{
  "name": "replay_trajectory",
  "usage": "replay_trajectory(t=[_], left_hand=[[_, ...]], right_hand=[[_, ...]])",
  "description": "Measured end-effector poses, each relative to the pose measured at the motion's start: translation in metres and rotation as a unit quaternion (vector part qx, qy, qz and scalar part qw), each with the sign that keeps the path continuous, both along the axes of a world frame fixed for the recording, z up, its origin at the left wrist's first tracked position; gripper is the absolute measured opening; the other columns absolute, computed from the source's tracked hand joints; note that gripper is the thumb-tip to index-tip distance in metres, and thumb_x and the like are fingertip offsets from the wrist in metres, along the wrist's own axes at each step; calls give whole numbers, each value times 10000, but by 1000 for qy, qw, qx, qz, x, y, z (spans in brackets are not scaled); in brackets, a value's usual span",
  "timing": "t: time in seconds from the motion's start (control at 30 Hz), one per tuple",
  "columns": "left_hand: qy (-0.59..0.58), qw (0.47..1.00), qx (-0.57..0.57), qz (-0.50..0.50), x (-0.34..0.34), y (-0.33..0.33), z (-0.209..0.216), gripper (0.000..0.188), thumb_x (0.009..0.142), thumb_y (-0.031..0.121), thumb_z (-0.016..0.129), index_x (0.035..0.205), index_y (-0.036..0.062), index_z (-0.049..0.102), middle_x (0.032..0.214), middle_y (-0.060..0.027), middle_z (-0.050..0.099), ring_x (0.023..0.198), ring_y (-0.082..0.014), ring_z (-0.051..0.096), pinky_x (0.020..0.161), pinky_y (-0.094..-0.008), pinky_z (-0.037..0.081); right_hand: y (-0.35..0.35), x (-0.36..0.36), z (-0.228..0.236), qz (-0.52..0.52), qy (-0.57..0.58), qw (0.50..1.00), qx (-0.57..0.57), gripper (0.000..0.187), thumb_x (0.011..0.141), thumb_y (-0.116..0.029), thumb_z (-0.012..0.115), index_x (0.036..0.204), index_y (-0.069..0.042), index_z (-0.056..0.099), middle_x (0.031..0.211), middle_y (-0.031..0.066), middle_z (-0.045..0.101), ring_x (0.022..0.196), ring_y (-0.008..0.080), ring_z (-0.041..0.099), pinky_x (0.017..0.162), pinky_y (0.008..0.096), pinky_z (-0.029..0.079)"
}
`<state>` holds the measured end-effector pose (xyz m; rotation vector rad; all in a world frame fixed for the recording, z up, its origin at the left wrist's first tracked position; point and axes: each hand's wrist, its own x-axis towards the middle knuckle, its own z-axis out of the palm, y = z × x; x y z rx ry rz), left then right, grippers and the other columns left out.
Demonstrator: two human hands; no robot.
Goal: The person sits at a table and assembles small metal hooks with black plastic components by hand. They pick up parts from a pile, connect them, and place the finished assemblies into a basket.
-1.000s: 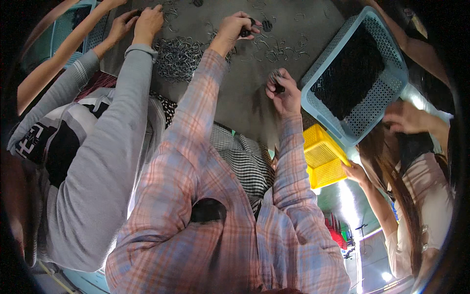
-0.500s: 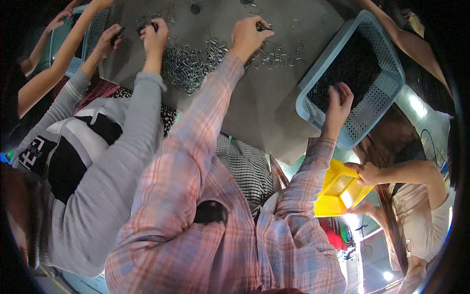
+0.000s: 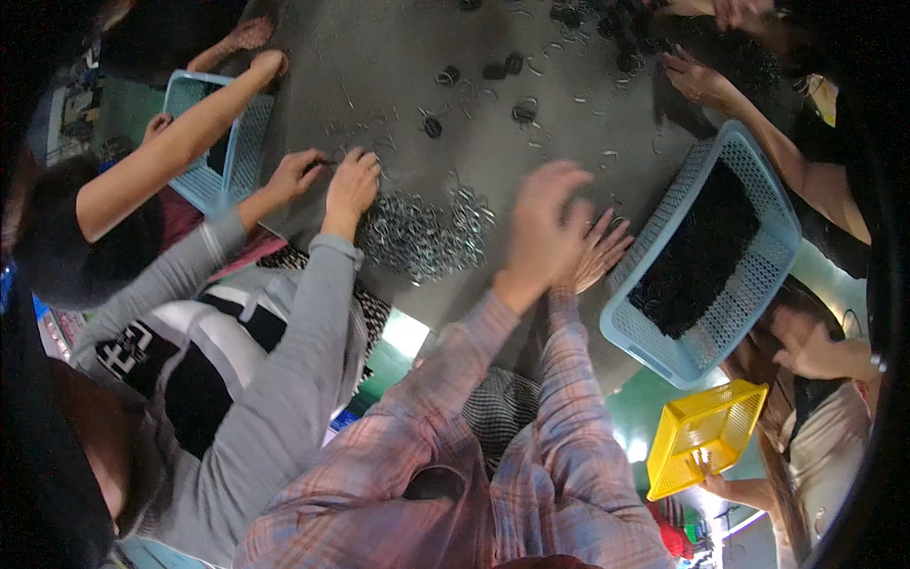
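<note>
The hooks [image 3: 422,237] lie heaped near the table's [image 3: 327,47] near edge, left of both hands and apart from their fingers. The left hand [image 3: 550,228], blurred, has bent fingers and overlaps the right in view; whether it grips anything, I cannot tell. The right hand [image 3: 599,251] spreads its fingers open, palm down, tips pointing toward the basket [image 3: 773,251] of black pieces [image 3: 701,256] at the table's right edge.

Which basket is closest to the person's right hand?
The big blue basket holding black things, just right of the right hand. The other blue basket is far left; the yellow basket is lower down.
</note>
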<state>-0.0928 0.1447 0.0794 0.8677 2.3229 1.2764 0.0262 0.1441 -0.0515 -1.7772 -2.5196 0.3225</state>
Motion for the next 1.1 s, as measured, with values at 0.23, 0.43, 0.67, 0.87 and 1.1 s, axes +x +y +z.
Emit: replay_trajectory(t=[0.23,0.43,0.67,0.87,1.1], left_hand=[[65,972,-117,193,-112,-81,-73,362,773,14,572,1127,89,577,1147,-92,543,1083,-270,503,884,-376,429],[83,979,-84,168,-123,-64,-74,260,799,-18,540,1017,83,640,1138,-96,554,1061,-244,532,774,-325,484],[100,980,-173,21,-119,-18,-93,300,749,49,663,1042,63,597,1018,-119,577,961,-283,569,788,-355,474],[52,974,-218,-19,-117,-28,-104,257,715,73,698,944,34,589,881,-117,600,825,-279,600,735,-357,477],[-202,972,-116,29,-125,-21,-85,259,675,71,660,929,36,696,719,-82,653,629,-162,611,620,-283,484]], right_hand=[[108,-97,-21,34,85,995,50,716,884,-476,508,1467,-170,226,1517,171,165,1391,412,120,1111,557,119],[63,-94,-4,294,104,947,-81,715,845,-485,535,1445,-181,294,1510,110,241,1401,335,165,1115,532,145],[-51,-46,27,344,268,853,-286,525,828,-295,601,1321,-168,474,1424,106,384,1323,293,354,1064,441,317],[48,-133,21,166,327,921,-129,220,782,-103,630,1001,-99,632,960,87,596,923,300,583,750,383,515],[128,-232,-19,269,238,926,-119,266,778,-187,688,1018,-124,591,903,79,573,942,299,575,755,401,476]])
